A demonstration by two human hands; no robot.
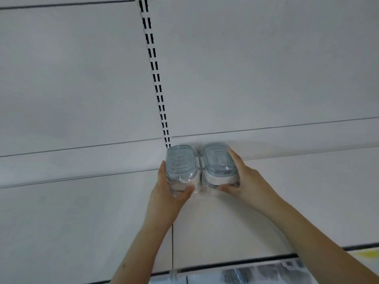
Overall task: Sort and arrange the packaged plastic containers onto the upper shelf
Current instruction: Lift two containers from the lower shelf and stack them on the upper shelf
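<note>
Two clear oval plastic containers with grey-blue ribbed lids stand side by side on the white upper shelf (pixel 82 212), close to its back panel. My left hand (pixel 170 189) grips the left container (pixel 180 163) from its left and front. The right container (pixel 219 160) is held by my right hand (pixel 244 181), fingers along its right side and thumb at the front. Thin clear wrapping shows around their lower parts. The two containers touch or nearly touch in the middle.
A slotted white upright (pixel 155 74) runs up the back panel just behind the left container. The shelf's front edge (pixel 235 261) has a dark strip. More wrapped packages (pixel 256 273) show below it at the bottom of the view, beside a yellow label (pixel 367 254).
</note>
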